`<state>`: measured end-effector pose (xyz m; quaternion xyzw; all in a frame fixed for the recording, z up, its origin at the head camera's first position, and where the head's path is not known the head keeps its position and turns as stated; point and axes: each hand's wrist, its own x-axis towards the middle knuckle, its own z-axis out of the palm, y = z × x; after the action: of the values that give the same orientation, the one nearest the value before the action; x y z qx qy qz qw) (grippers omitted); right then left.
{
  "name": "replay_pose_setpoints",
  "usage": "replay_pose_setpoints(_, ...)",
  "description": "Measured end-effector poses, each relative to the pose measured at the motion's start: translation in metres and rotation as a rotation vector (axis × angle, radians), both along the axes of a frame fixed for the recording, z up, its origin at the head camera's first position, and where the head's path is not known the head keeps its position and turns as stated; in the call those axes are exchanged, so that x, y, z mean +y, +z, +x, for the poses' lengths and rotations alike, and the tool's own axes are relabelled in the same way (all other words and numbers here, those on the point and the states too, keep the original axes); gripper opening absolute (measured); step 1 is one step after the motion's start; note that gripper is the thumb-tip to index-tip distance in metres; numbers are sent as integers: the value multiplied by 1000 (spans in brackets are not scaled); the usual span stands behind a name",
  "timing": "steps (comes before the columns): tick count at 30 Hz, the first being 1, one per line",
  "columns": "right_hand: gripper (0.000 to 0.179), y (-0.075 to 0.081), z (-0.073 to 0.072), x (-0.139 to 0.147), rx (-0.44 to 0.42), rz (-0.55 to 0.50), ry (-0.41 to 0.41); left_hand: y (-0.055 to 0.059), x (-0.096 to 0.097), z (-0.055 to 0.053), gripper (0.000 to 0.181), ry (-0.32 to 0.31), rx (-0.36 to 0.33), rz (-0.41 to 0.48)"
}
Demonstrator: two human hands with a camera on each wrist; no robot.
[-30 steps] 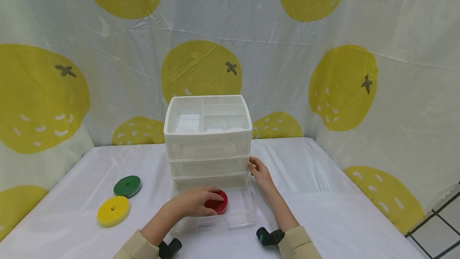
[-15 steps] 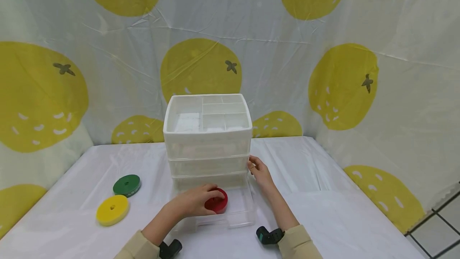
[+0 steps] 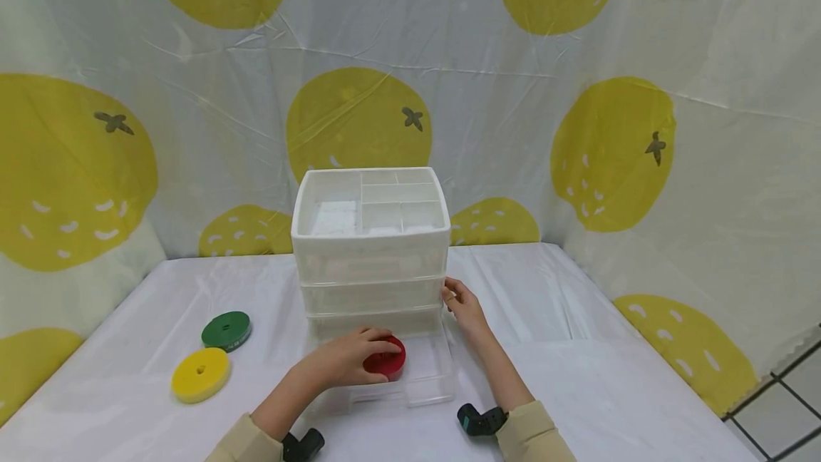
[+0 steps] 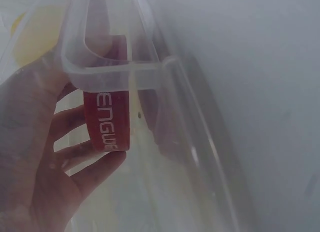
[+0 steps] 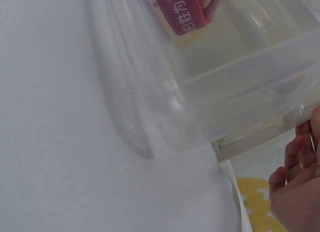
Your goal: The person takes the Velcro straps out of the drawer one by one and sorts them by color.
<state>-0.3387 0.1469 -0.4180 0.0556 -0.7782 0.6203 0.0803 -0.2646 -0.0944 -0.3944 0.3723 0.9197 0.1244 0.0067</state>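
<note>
My left hand (image 3: 343, 361) grips a red roll (image 3: 394, 362) with a hole in its middle, inside the pulled-out clear bottom drawer (image 3: 431, 358) of a white drawer unit (image 3: 372, 261). White lettering runs along the rim of the red roll (image 4: 107, 122) in the left wrist view, where my fingers lie around it behind the clear drawer wall. At the unit's right side is my right hand (image 3: 467, 310), its fingers loosely bent against the side. In the right wrist view, those fingers (image 5: 295, 154) are by the unit's edge, partly cut off by the frame.
Left of the unit, a green roll (image 3: 227, 331) and a yellow roll (image 3: 201, 375) lie flat on the white cloth-covered table (image 3: 577, 391). Divided compartments (image 3: 400, 205) form the unit's top. A sheet with yellow fruit prints (image 3: 477, 120) hangs behind.
</note>
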Motion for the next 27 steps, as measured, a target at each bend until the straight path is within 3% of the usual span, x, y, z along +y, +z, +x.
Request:
replay_pose_setpoints(11, 38, 2, 2, 0, 3, -11, -3, 6, -5, 5, 45, 37, -73, 70)
replay_pose_setpoints(22, 35, 0, -1, 0, 16, -13, -18, 14, -12, 11, 46, 24, -32, 127)
replay_pose_setpoints(27, 35, -1, 0, 1, 16, -20, -10, 13, -19, 15, 45, 20, 32, 157)
